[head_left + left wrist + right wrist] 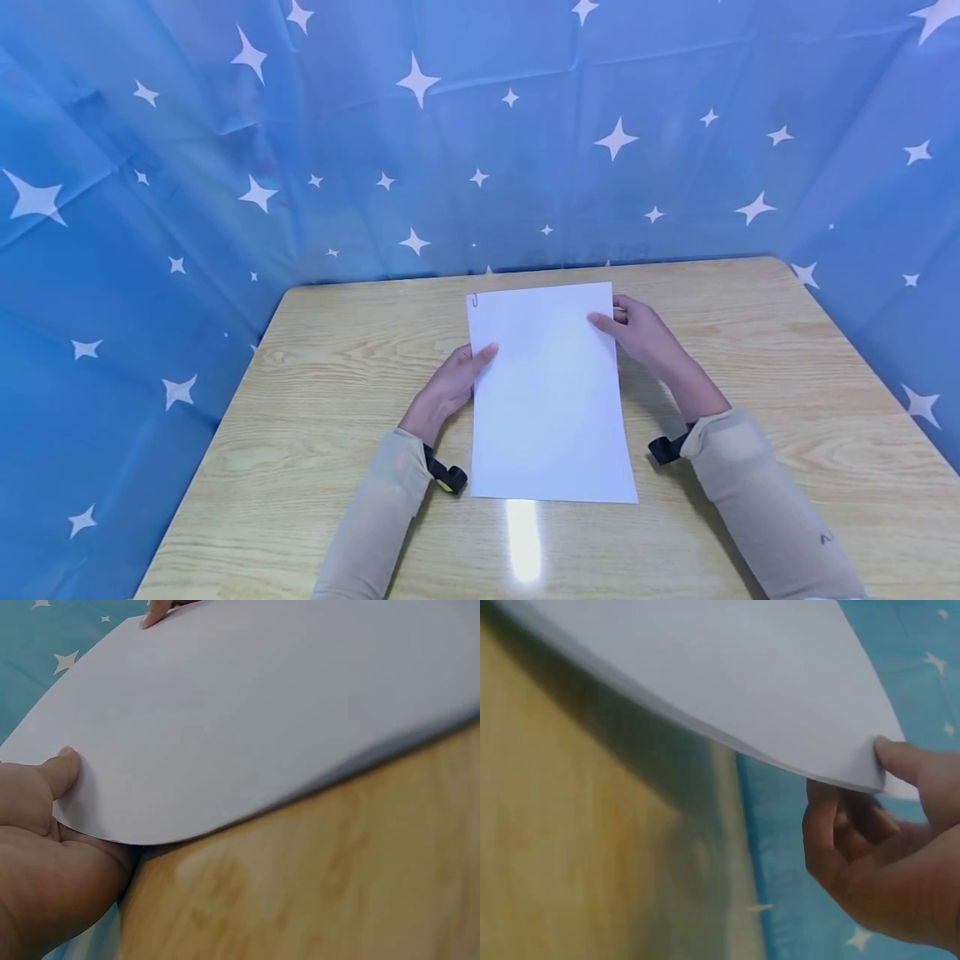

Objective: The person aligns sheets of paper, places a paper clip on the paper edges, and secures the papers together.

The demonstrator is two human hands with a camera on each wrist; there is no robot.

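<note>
A stack of white paper is held up over the table between both hands, its sheets bowing in the wrist views. At its top left corner sits a small red paper clip. My left hand pinches the left edge, thumb on top and fingers underneath, largely hidden by the paper. On the right edge near the top corner, my right hand grips with the thumb on the face and the fingers curled below. The paper's near part hangs close to the tabletop.
The wooden table extends on all sides of the paper. Behind and beside it hangs a blue cloth with white stars. A black strap device is on the left wrist, another on the right.
</note>
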